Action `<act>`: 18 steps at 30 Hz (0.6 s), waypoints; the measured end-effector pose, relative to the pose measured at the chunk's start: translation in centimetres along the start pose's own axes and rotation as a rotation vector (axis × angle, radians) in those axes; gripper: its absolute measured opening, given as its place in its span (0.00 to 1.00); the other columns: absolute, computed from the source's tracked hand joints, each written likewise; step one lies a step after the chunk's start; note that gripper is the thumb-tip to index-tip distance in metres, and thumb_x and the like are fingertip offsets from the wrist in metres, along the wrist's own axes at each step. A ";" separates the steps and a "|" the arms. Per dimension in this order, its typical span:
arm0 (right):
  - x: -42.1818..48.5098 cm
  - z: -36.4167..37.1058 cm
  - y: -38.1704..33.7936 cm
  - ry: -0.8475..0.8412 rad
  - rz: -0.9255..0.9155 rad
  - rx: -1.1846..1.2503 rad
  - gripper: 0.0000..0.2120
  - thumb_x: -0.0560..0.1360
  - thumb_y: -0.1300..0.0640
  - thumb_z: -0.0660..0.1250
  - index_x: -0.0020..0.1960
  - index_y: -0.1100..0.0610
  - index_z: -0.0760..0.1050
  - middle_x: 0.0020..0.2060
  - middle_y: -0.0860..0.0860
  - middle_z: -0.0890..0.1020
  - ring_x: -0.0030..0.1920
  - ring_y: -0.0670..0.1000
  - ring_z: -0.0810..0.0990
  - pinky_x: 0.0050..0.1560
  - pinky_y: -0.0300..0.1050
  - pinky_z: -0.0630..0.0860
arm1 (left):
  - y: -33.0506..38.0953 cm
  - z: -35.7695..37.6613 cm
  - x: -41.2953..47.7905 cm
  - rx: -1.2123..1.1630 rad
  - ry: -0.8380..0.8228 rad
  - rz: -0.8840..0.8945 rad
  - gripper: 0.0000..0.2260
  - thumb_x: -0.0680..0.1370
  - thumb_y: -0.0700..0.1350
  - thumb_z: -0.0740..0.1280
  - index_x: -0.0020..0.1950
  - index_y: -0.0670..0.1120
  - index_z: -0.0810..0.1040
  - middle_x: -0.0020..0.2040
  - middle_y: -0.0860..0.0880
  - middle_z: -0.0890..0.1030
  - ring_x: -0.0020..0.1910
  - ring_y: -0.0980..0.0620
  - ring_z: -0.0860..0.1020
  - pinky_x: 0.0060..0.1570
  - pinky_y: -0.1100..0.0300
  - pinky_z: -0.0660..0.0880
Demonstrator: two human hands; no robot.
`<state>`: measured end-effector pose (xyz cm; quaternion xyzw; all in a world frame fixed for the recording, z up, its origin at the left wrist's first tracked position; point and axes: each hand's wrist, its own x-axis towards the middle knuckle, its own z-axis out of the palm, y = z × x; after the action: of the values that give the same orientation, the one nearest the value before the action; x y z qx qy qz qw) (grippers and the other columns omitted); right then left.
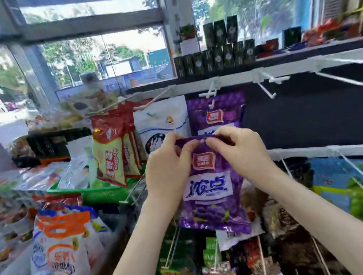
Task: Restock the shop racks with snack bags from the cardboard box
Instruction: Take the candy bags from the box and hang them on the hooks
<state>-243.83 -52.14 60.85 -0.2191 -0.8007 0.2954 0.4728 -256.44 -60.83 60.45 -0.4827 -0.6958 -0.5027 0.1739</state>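
My left hand (168, 163) and right hand (240, 149) are both raised in front of the rack. Each pinches the top edge of one purple snack bag (211, 194), thumbs and fingers curled over its folded rim, fingertips nearly meeting in the middle. The bag hangs straight down between my wrists with its front towards me: a red logo near the top and a white panel with blue lettering below.

Just behind my hands, a second purple bag (217, 112) of the same kind hangs from a white hook (210, 93) on the upper rail (191, 85). The bag I hold covers its lower part. To its left hangs a white bag (161, 121) with a dark cartoon print. Further left is a bunch of red-and-yellow bags (116, 153), above a green basket (103, 191). To the right, more white wire hooks (344, 81) jut out from the same rail against the dark back panel.

Below my forearms, a lower rail (346, 153) carries crowded packets in dark, green and blue wrappers, too blurred to read. At my lower left stands an orange-and-white bag (62, 250) among other loose packets in a pale bin. Dark green boxes (215, 59) are stacked on the top shelf, and the shop window (90, 56) behind shows trees and a street.
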 end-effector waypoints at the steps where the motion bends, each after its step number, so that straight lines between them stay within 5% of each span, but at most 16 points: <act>1: 0.6 -0.5 -0.2 0.032 0.009 0.011 0.08 0.75 0.54 0.68 0.42 0.58 0.80 0.35 0.50 0.82 0.37 0.47 0.79 0.39 0.43 0.72 | 0.5 0.3 0.9 -0.009 0.001 -0.002 0.10 0.76 0.53 0.68 0.49 0.47 0.78 0.32 0.50 0.81 0.35 0.48 0.81 0.39 0.51 0.76; 5: 2.9 -1.7 -0.1 0.108 0.080 0.078 0.05 0.75 0.54 0.69 0.41 0.53 0.80 0.35 0.46 0.82 0.38 0.46 0.81 0.40 0.40 0.76 | 1.7 1.9 4.4 -0.046 -0.039 -0.043 0.08 0.75 0.54 0.67 0.46 0.50 0.78 0.36 0.49 0.82 0.38 0.47 0.81 0.42 0.51 0.77; 8: 4.6 -1.9 0.1 0.149 0.109 0.066 0.06 0.75 0.53 0.69 0.41 0.52 0.80 0.35 0.46 0.83 0.40 0.46 0.81 0.44 0.49 0.78 | 2.0 2.8 6.4 -0.087 -0.075 -0.086 0.09 0.75 0.54 0.67 0.45 0.50 0.79 0.37 0.49 0.83 0.39 0.48 0.81 0.42 0.51 0.78; 18: 7.5 -2.0 0.4 0.093 0.137 -0.022 0.09 0.76 0.52 0.66 0.45 0.57 0.81 0.38 0.51 0.83 0.41 0.49 0.80 0.42 0.46 0.75 | 2.1 3.9 8.6 -0.131 -0.094 -0.166 0.08 0.76 0.50 0.67 0.46 0.45 0.80 0.35 0.47 0.82 0.36 0.48 0.80 0.40 0.53 0.78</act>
<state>-245.51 -46.61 66.06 -0.2922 -0.7642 0.3079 0.4856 -257.74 -53.13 66.11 -0.4566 -0.7064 -0.5366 0.0671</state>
